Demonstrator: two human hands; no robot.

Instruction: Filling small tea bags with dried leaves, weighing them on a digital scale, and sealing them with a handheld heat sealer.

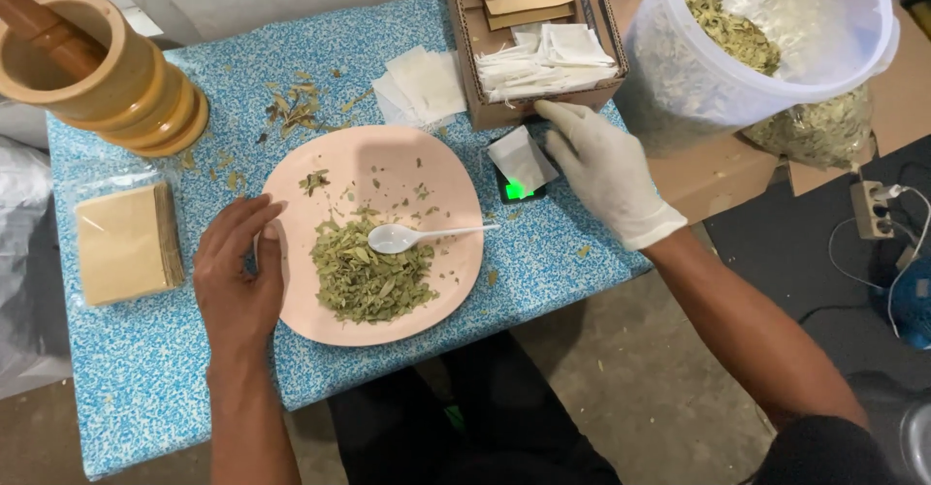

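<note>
One gloved hand, one bare

The right hand (606, 170) wears a thin white glove ending at the wrist; the left hand (236, 276) is ungloved. Both forearms are uncovered, and dark clothing shows near the bottom edge.

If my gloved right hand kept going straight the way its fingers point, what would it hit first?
Probably the cardboard box: the right hand points up-left, its fingertips already at the box's near wall, just past the small white sachet on the scale. Depth is unclear, so contact can't be confirmed.
</note>
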